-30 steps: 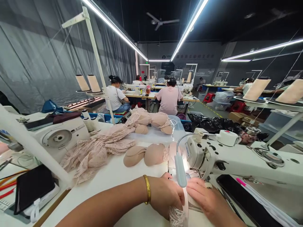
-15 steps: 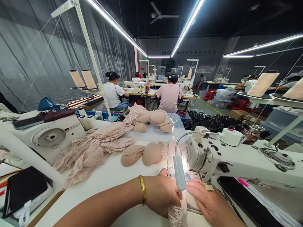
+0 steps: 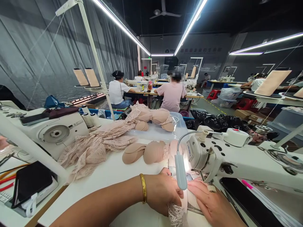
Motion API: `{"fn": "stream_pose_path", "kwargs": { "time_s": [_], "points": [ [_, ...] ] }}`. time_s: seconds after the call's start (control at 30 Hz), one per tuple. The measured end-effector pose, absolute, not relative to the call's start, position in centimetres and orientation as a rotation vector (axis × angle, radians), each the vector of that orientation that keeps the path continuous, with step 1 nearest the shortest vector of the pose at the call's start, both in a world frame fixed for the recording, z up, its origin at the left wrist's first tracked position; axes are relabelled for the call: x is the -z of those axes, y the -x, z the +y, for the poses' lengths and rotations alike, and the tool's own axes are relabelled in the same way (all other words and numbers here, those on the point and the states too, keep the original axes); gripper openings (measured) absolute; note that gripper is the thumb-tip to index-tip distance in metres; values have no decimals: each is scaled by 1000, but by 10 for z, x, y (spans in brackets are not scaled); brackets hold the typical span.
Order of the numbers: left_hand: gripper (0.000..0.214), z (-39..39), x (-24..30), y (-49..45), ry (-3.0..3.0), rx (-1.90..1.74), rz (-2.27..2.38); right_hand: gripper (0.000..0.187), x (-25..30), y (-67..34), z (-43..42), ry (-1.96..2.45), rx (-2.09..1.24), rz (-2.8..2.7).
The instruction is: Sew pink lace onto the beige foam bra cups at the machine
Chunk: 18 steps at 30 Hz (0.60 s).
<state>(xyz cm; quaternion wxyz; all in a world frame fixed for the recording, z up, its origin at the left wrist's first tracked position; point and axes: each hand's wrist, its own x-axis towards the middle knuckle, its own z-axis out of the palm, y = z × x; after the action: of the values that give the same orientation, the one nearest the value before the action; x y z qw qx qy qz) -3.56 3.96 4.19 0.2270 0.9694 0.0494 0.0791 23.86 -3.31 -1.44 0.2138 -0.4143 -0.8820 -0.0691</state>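
– Across the left of the smooth white surface (image 3: 113,171), why is the heap of pale pink lace fabric (image 3: 92,153) piled so loosely?
– Probably so that it is kept within reach without the sewing spot being crowded.
– And the beige, rounded, padded cups (image 3: 153,153)?
– They are laid to the right of the heap, beyond the fingers, seemingly to be kept at hand.
– How is the left hand (image 3: 163,191) used?
– By its curled fingers the pale pink, lace-edged cloth piece (image 3: 175,214) is gripped, perhaps to be steadied; the lace is seen hanging just below them.
– And the slim grey lamp head on a bent metal neck (image 3: 181,173)?
– It is hung above the gap between the hands, presumably so that the work is lit; some cloth is hidden by it.
– And the right hand (image 3: 208,198)?
– It is laid flat, fingers extended and gripping nothing, beside the white metal sewing machine (image 3: 246,157). Pale cloth is apparently pressed beneath the fingertips; whether it belongs to the same piece cannot be told.
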Motion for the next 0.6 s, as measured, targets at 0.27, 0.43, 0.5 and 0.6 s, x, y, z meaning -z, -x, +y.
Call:
{"fn": "stream_pose_path", "kwargs": {
  "time_s": [0.27, 0.43, 0.5, 0.6],
  "points": [
    [25, 49, -42, 35, -2761, -226, 117, 52, 23, -241, -32, 1148, 175, -2407],
    [30, 56, -43, 33, -2840, -205, 146, 47, 19, -240, -33, 1131, 261, -2415],
    [28, 58, -43, 33, -2851, -222, 160, 42, 11, -236, -34, 1068, 296, -2398],
    [24, 59, -42, 34, -2873, -226, 150, 37, -6, -227, -37, 955, 200, -2404]
  ]
}}
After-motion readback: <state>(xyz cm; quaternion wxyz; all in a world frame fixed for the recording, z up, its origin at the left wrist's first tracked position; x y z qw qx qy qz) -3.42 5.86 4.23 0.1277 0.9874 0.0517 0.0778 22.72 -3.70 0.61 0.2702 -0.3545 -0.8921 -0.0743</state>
